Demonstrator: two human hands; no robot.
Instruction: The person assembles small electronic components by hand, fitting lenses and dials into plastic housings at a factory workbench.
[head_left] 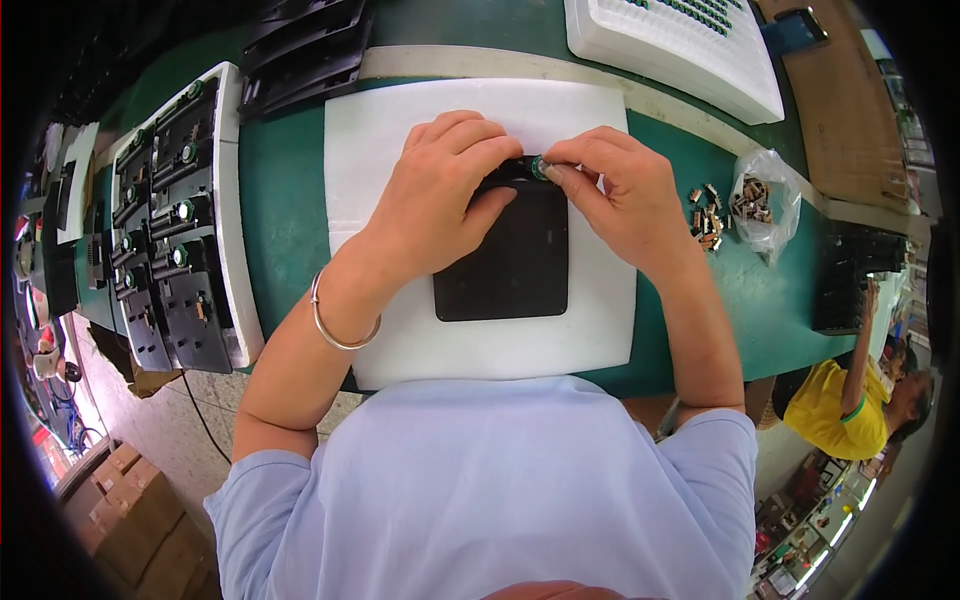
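A black square plastic panel lies on a white foam sheet in front of me. My left hand rests on the panel's far left corner and holds it down. My right hand pinches a small green round part at the panel's far edge, fingertips meeting those of the left hand. A metal bangle sits on my left wrist.
The green table carries a white tray of black panels with green parts at left, stacked black trays behind, a white tray of green parts far right, loose small parts and a plastic bag. A person in yellow sits right.
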